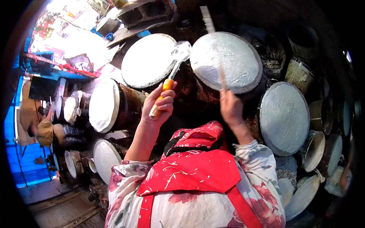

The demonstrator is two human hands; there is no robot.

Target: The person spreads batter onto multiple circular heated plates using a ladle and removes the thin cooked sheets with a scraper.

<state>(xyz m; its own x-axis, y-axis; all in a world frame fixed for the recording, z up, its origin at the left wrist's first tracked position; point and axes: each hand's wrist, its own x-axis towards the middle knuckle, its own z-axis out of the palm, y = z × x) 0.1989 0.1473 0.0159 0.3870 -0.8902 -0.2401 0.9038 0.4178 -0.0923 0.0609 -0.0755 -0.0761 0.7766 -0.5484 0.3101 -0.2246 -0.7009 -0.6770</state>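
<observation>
My left hand is wrapped round the orange handle of a spoon-shaped tool, its rounded head coated white. That head hovers between two large drum-like vessels with round white tops. Blurred by motion, a long thin stick-like tool points away from my closed right hand; a pale, wider end shows beyond the vessel. My right hand is at the near rim of the right white-topped vessel. Beyond my left hand lies the left white-topped vessel. Whether its white top is paste or a stretched cover, I cannot tell.
More white-topped vessels stand close at the left and the right. Several smaller ones crowd the right edge. A person is at the far left, near a blue sheet. White spatters mark my red apron.
</observation>
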